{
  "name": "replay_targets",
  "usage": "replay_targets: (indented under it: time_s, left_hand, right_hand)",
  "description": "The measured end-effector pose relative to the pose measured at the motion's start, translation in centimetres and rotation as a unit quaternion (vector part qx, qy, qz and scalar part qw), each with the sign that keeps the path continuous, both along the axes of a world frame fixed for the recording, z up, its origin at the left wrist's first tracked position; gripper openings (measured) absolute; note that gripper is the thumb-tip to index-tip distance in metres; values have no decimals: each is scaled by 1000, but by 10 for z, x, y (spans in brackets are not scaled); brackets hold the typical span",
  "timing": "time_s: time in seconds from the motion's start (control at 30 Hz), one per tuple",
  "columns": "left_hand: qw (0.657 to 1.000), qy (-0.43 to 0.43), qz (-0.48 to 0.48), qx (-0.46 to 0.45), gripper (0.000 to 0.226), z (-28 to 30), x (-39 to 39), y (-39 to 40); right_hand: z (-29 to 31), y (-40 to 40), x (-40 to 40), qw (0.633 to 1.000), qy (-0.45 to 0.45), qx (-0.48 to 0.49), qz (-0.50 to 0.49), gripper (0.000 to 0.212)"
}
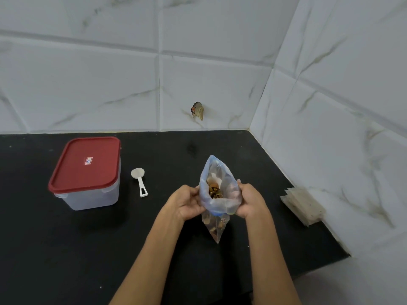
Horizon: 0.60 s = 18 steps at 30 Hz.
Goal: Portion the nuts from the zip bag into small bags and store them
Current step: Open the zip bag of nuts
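Both hands (pixel 217 200) pinch the zip bag (pixel 218 194) mouth wide, nuts (pixel 214 190) seemingly visible inside. Scooping comes next; the scoop (pixel 139 180) lies toward the table's left.

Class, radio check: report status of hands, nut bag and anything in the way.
Left hand and right hand grip zip bag, mouth held open. Nuts inside. Scoop, lidded box, small bags untouched. Nothing in the way.

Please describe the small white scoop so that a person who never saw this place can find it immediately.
Look at the black countertop below the tiled wall. Left of the hands stands a clear box with a red lid; the white scoop lies just to its right, bowl toward the wall. It is the only utensil with a handle.
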<state>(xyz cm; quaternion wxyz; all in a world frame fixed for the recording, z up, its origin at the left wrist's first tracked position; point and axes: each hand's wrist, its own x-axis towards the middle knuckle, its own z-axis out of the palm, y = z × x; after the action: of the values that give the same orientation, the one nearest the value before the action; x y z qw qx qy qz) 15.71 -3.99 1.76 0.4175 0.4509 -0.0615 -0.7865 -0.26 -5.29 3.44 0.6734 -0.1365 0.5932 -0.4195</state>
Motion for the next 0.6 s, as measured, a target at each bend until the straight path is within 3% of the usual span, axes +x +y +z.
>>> replay_targets:
  time_s: [0.07,0.13,0.2,0.27,0.3,0.37,0.47,0.53,0.6]
  left_hand:
    - [999,-38,-31,-6,30,-2,-8,-2]
    - [982,-171,-81,-27,31,-4,-13,-7]
    - [912,-372,-149,-91,34,-8,-14,-15]
    - [807,-540,-175,-162,50,-7,-12,-20]
    - [785,-570,-164,-177,65,-6,-12,-22]
    - [789,-570,-133,-188,78,3,-15,-22]
    - [763,-581,-159,-235,49,12,-20,-20]
    - [747,-597,-161,-246,26,17,-14,-21]
    - [735,-611,-158,-249,14,18,-4,-23]
  right_hand:
    - [-1,0,1,999,44,11,30,16]
    - [-9,-5,3,975,210,-22,73,19]
    - [-14,-11,6,912,386,-88,103,23]
    - [-10,-16,7,870,466,-117,112,39]
    - [-5,-17,7,863,476,-123,111,49]
    - [4,-21,6,859,474,-131,140,56]
    - [10,-23,5,817,516,-126,224,35]
    - [10,-24,-1,801,544,-146,204,11]
    - [8,-24,-11,790,569,-155,169,7]
